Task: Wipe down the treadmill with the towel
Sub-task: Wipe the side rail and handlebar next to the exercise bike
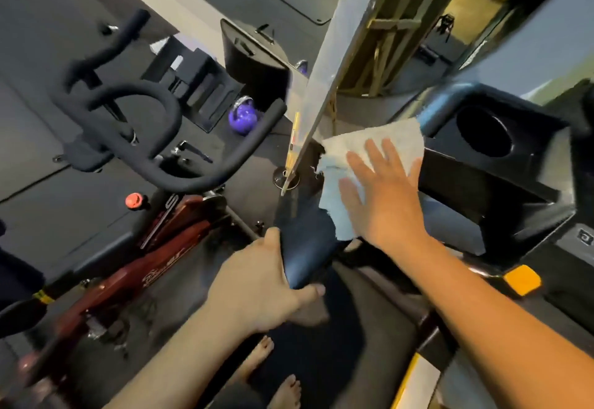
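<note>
The right hand [382,196], fingers wide, presses the towel [385,138] on the treadmill [482,190], beside a post [324,71]. The left hand [257,283] grips the near handle [305,248]. A bike [144,138] stands left.

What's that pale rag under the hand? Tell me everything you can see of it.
The towel is a thin, pale grey-white sheet, cloth or paper by its look, with ragged, frayed edges. It lies spread and slightly creased on the dark treadmill console, beside the round cup holder. The right hand presses flat on it, fingers spread. Its lower edge reaches the handrail gripped by the left hand.
</note>
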A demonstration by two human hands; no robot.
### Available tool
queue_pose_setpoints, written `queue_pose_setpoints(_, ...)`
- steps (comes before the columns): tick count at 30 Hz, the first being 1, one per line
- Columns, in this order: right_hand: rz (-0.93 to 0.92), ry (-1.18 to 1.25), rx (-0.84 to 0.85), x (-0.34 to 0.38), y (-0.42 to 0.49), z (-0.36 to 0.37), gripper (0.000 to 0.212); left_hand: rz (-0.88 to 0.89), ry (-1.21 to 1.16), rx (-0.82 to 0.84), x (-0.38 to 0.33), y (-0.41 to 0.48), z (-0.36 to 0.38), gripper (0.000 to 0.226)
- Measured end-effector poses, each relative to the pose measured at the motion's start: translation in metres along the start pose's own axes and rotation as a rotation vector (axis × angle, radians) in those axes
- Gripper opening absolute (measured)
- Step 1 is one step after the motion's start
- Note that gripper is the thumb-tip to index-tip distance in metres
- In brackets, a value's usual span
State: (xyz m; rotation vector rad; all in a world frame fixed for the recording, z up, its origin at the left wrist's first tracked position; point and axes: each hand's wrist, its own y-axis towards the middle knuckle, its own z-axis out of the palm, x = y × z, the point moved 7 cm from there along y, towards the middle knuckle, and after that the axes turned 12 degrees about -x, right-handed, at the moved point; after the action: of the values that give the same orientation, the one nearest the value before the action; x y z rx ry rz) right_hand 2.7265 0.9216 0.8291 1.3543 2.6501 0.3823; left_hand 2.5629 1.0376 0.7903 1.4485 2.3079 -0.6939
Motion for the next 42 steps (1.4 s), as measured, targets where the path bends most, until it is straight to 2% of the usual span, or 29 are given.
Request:
queue_pose_setpoints(3,-0.217,0.081,0.005,0.020,-0.026,-0.009,0.052,0.036,-0.057,0.059,0.003,0.003,0.001,0.095)
queue_pose_setpoints(5,-0.336,0.093,0.055,0.006,-0.018,-0.013,0.049,0.035,-0.125,0.081,0.005,0.003,0.001,0.103)
queue_pose_setpoints(10,-0.107,0.071,0.132,-0.021,0.035,-0.006,0.049,0.051,-0.149,0.071,0.007,0.006,0.004,0.116)
queue_pose_setpoints(17,-0.297,0.111,0.348,0.002,0.033,-0.015,0.044,0.109,-0.170,0.250,0.006,0.013,0.014,0.117)
queue_pose_setpoints(21,-0.338,-0.213,0.622,0.028,0.061,0.034,0.051,0.128,-0.257,0.324,0.007,0.025,0.016,0.123)
queue_pose_setpoints(25,-0.401,-0.328,0.807,0.045,0.065,0.051,0.048,0.145,-0.345,0.289,0.009,0.021,0.017,0.123)
queue_pose_setpoints(28,-0.436,-0.173,0.945,0.059,0.048,0.031,0.053,0.162,-0.397,0.248,0.009,0.023,0.021,0.122)
queue_pose_setpoints(30,-0.415,-0.134,0.975,0.061,0.052,0.030,0.057,0.174,-0.403,0.240,0.010,0.025,0.022,0.120)
queue_pose_setpoints(33,-0.375,-0.361,1.000,0.051,0.072,0.058,0.056,0.168,-0.415,0.302,0.008,0.027,0.025,0.119)
queue_pose_setpoints(35,-0.366,-0.519,1.149,0.056,0.070,0.089,0.050,0.161,-0.418,0.298,0.008,0.027,0.026,0.120)
queue_pose_setpoints(38,-0.399,-0.506,1.323,0.087,0.046,0.116,0.044,0.147,-0.422,0.211,0.009,0.025,0.022,0.118)
queue_pose_setpoints(40,-0.443,-0.427,1.288,0.098,0.033,0.110,0.042,0.145,-0.442,0.180,0.011,0.026,0.018,0.117)
queue_pose_setpoints(42,-0.406,-0.358,1.218,0.099,0.037,0.099,0.042,0.147,-0.461,0.207,0.011,0.029,0.018,0.117)
